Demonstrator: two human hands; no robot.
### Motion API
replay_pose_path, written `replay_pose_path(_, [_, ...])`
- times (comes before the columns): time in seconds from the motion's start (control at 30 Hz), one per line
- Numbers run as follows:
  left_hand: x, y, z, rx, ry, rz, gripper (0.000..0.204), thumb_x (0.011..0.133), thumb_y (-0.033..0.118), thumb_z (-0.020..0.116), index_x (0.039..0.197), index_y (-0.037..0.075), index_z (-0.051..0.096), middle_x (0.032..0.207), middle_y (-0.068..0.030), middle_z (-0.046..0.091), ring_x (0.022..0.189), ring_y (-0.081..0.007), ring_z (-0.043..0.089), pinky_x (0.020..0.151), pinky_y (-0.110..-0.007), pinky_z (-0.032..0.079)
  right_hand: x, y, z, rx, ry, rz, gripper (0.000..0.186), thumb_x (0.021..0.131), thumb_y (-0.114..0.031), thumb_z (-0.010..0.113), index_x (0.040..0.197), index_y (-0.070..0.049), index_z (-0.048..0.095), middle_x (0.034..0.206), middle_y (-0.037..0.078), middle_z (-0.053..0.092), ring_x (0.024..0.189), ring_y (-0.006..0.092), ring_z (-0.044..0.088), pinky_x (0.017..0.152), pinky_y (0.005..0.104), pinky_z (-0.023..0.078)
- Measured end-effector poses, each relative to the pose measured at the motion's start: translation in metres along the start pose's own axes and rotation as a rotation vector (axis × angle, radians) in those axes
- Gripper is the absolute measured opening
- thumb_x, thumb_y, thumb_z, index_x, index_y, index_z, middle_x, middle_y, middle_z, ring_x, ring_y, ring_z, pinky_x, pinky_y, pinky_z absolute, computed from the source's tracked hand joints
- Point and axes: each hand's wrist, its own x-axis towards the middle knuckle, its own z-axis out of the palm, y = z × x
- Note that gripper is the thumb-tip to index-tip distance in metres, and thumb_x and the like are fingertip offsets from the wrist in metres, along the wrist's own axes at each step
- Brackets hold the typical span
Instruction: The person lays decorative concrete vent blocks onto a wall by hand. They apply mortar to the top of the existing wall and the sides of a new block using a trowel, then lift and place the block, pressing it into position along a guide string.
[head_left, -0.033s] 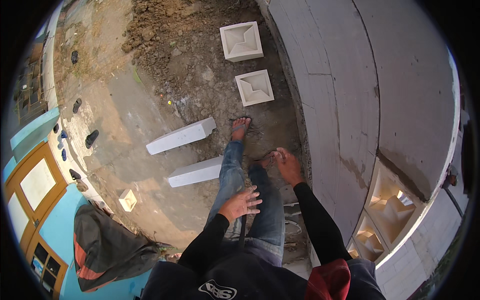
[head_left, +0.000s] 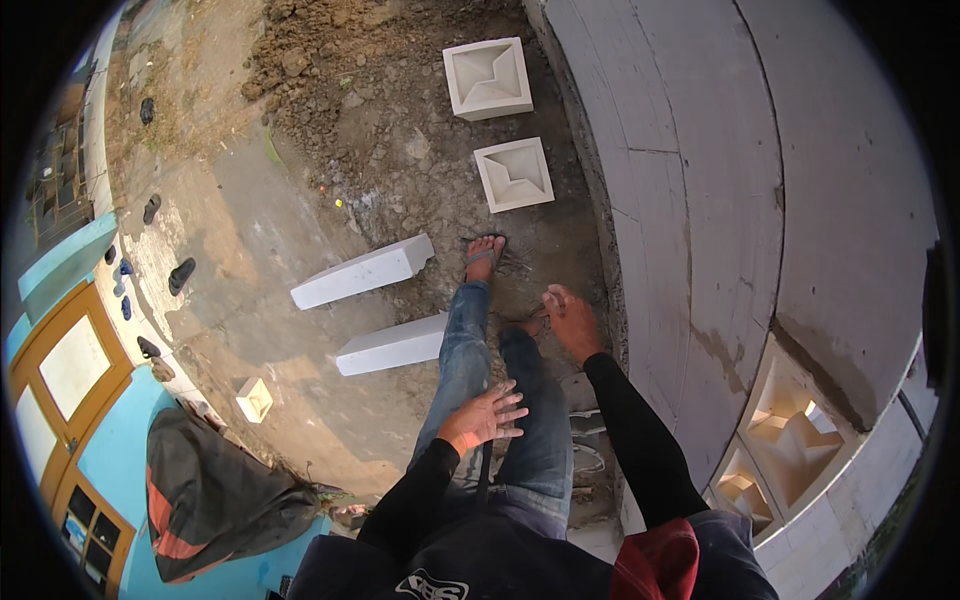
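My left hand [head_left: 485,416] hangs over my thighs with its fingers spread and nothing in it. Forward of my right knee is my right hand [head_left: 573,322]. Its fingers are loosely bent and somewhat apart, and I see nothing held in them. On the ground ahead lie two cream ventilation blocks with angular hollows, a farther block [head_left: 488,80] and a nearer block [head_left: 514,175]. To the left of my legs two long pale building blocks lie on the ground, the upper block [head_left: 362,272] and the lower block [head_left: 392,345], whose right end is behind my leg.
A grey block wall [head_left: 730,200] runs along my right, with star-shaped ventilation blocks [head_left: 795,425] set in it. Loose soil [head_left: 330,60] lies ahead. At left are scattered sandals [head_left: 181,276], a small cream block [head_left: 255,400], a dark cover [head_left: 215,490] and a wooden door [head_left: 75,375].
My view has shifted slightly, so the wall appears a little farther right. My right hand has moved slightly and its fingers look a bit more bent. The blocks on the ground stay put.
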Motion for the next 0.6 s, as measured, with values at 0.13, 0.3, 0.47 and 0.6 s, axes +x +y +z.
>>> replay_pose_path(0.13, [0.007,-0.002,-0.032,-0.319,-0.168,-0.006,0.074,0.104,0.047,0.057,0.163,0.021,0.022,0.168,-0.0165,0.018,0.149,-0.0430,0.033,0.116,-0.064,0.036,0.159,0.015,0.077,-0.176,-0.024,-0.131,0.047,0.101,-0.037,0.057,0.126,0.003,0.065,0.113,0.025,0.071,0.103,0.0442,0.067,0.091,0.0515,0.053])
replay_pose_path(0.3, [-0.005,0.009,-0.038,-0.382,-0.213,-0.003,0.082,0.099,0.055,0.057,0.164,0.021,0.019,0.168,-0.0164,0.019,0.152,-0.0468,0.025,0.123,-0.063,0.022,0.311,0.035,0.155,-0.495,0.230,-0.196,0.041,0.093,-0.039,0.069,0.106,-0.001,0.070,0.104,0.018,0.072,0.107,0.0381,0.066,0.093,0.0511,0.049])
replay_pose_path(0.47, [-0.005,0.003,-0.034,-0.448,-0.210,0.003,0.087,0.098,0.059,0.055,0.165,0.021,0.015,0.169,-0.0146,0.021,0.153,-0.0450,0.025,0.124,-0.061,0.022,0.353,0.031,0.199,-0.641,0.289,-0.073,0.037,0.090,-0.041,0.072,0.101,-0.006,0.071,0.101,0.011,0.071,0.110,0.0295,0.062,0.103,0.0543,0.035])
replay_pose_path(0.6, [-0.005,0.012,-0.031,-0.397,-0.214,-0.024,0.087,0.098,0.060,0.056,0.166,0.024,0.014,0.170,-0.0121,0.020,0.153,-0.0438,0.026,0.120,-0.053,0.029,0.361,0.047,0.198,-0.717,0.314,-0.151,0.036,0.089,-0.040,0.073,0.101,-0.007,0.071,0.102,0.011,0.072,0.110,0.0298,0.063,0.106,0.0572,0.031])
